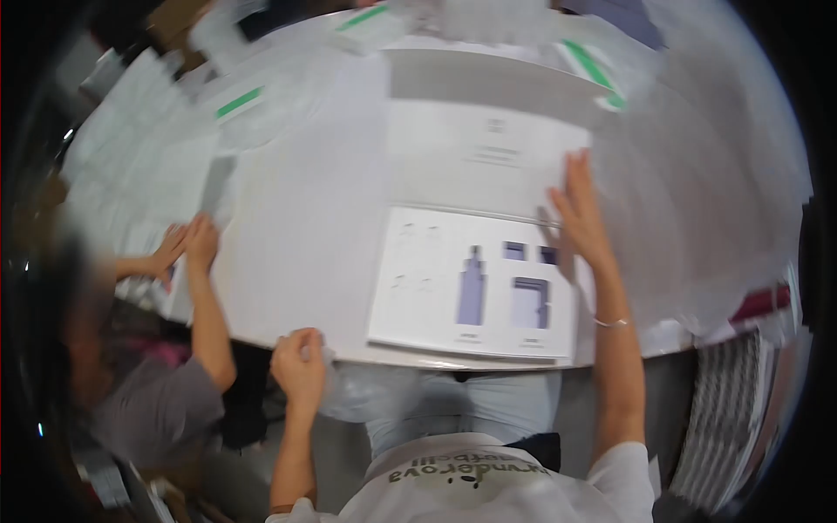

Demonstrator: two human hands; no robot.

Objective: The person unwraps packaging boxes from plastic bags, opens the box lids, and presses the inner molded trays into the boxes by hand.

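An open white flat box (418, 305) lies on the white table, its lid folded back away from me. Its lower half shows cut-outs with purple-grey insides, one bottle-shaped, others rectangular. My right hand (580, 209) rests at the right edge of the lid, near the hinge, fingers spread. At the table's front edge, left of the box, my left hand (299, 366) has its fingers curled together; what they hold, if anything, is too small to make out. Clear plastic wrap (370, 392) hangs beside it below the edge.
A co-worker's hands (187, 244) work at the left of the table (296, 209). Packs with green strips (240, 103) lie at the back. Clear plastic sheeting (697, 174) covers the right side. Stacked sheets (719, 418) stand at the lower right.
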